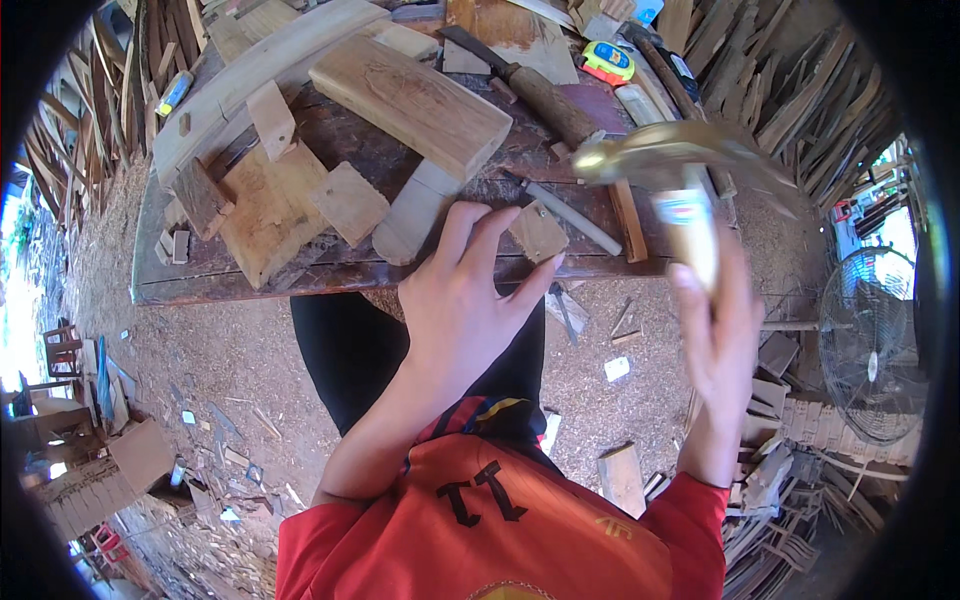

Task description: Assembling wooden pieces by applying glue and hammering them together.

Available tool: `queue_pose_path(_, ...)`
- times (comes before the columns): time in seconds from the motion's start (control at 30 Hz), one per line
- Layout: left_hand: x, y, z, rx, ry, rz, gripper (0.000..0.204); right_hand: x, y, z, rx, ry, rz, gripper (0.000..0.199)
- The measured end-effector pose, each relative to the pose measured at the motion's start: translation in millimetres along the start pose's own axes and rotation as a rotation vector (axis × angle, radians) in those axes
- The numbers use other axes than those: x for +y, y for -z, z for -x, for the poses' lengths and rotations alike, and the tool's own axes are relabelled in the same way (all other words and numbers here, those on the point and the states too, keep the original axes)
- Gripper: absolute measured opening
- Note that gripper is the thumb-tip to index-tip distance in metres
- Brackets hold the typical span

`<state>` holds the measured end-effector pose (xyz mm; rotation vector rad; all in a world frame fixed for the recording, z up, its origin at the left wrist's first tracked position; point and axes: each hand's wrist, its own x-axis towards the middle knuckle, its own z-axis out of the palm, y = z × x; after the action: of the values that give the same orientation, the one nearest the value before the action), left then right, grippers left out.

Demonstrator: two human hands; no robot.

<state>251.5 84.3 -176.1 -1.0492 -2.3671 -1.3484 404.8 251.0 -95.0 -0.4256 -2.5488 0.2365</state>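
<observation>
My right hand (722,320) is wrapped around the handle of a claw hammer (690,225), raised over the bench's right front edge. The hammer's metal head is smeared by motion. At the front edge, my left hand (462,290) steadies a small square wood block (538,232) between its fingers and thumb. Small dark spots, perhaps nails, show on that block. Just left of my left fingers lies a flat wood strip with a rounded end (412,215). To the right of the block rests a chisel with a pale handle (575,218).
The dark wooden bench (330,275) carries a thick wood block (410,100), a square board (268,205), a wooden-handled blade tool (550,100) and a yellow-green tape measure (608,62). A standing fan (870,345) is at right. Wood scraps litter the floor.
</observation>
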Motion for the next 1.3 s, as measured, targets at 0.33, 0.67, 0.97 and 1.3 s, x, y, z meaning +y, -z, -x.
queue_pose_path(0.33, -6.0, -5.2, -1.0, 0.032, -0.059, -0.030, 0.046, -6.2, -7.1, 3.8, -0.308, -0.093, 0.021, 0.052)
queue_pose_path(0.67, -4.3, -3.4, -2.3, 0.035, -0.056, -0.014, 0.046, 19.3, 1.1, 12.9, 0.133, -0.094, -0.162, 0.048)
queue_pose_path(0.97, 0.6, -2.1, -14.0, -0.021, -0.060, 0.050, 0.046, 4.0, -7.8, 12.1, -0.054, -0.158, -0.146, 0.048)
queue_pose_path(1.3, 14.6, -28.1, -38.2, 0.022, -0.187, -0.043, 0.046, 15.0, -7.7, 14.8, 0.020, -0.336, -0.267, 0.046)
